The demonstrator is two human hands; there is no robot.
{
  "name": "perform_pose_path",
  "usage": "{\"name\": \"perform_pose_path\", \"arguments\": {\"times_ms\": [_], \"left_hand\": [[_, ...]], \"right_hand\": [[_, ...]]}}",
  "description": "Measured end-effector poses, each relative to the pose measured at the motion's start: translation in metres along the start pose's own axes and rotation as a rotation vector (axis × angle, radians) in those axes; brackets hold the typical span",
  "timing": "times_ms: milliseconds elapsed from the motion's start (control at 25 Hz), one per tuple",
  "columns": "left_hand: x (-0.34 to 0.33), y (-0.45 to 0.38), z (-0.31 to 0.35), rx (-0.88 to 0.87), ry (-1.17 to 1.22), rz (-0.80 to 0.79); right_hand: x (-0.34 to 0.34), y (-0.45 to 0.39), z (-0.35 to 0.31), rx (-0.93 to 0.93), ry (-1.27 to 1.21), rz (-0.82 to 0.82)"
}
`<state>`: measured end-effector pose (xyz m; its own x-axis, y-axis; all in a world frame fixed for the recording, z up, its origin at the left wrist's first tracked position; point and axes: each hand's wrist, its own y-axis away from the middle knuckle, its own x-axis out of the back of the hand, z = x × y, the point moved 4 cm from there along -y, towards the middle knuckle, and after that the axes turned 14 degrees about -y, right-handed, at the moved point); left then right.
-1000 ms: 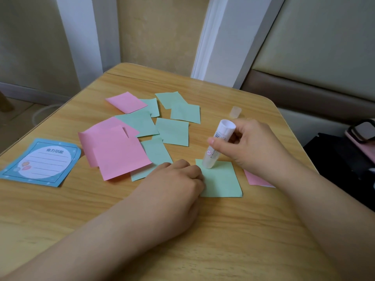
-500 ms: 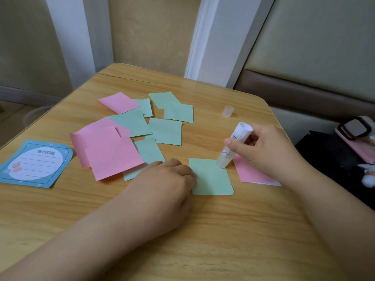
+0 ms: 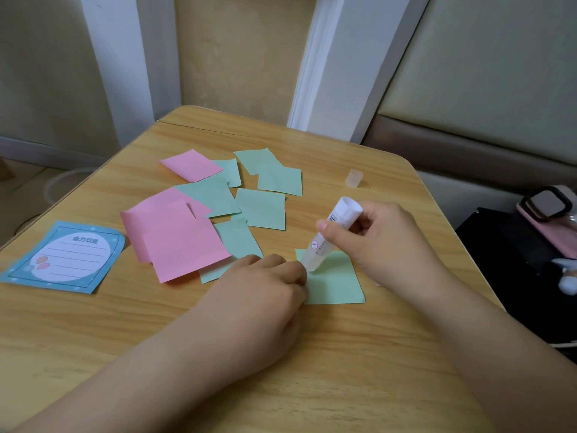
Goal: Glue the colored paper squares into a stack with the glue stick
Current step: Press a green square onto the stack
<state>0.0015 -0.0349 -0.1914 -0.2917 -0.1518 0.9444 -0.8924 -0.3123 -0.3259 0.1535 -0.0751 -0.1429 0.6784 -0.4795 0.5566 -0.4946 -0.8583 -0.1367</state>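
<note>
A green paper square (image 3: 335, 281) lies on the wooden table (image 3: 312, 385) in front of me. My right hand (image 3: 384, 242) grips the white glue stick (image 3: 331, 234), tilted, with its tip touching the square's upper left part. My left hand (image 3: 265, 289) rests on the square's left edge with its fingers curled, holding it down. Several loose green squares (image 3: 260, 207) and pink squares (image 3: 184, 242) lie scattered behind my left hand. A sliver of pink paper (image 3: 377, 283) shows under my right hand.
The glue stick's clear cap (image 3: 354, 178) stands at the back right of the table. A blue note card (image 3: 64, 257) lies at the left edge. A black bag (image 3: 515, 260) with a pink phone (image 3: 549, 220) sits off the table's right side.
My right hand has brought the glue stick back left, from the square's right edge to its upper left. The pink square on the right is now almost hidden under that hand.
</note>
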Motion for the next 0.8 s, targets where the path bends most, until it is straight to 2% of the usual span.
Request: {"name": "perform_pose_path", "arguments": {"times_ms": [280,800], "left_hand": [[-0.001,-0.002,0.001,0.004,-0.045,-0.016],[0.001,-0.003,0.0,0.014,-0.032,-0.018]], "right_hand": [[-0.006,0.001,-0.005,0.073,0.006,-0.025],[0.034,0.01,0.019,-0.044,-0.001,0.074]]}}
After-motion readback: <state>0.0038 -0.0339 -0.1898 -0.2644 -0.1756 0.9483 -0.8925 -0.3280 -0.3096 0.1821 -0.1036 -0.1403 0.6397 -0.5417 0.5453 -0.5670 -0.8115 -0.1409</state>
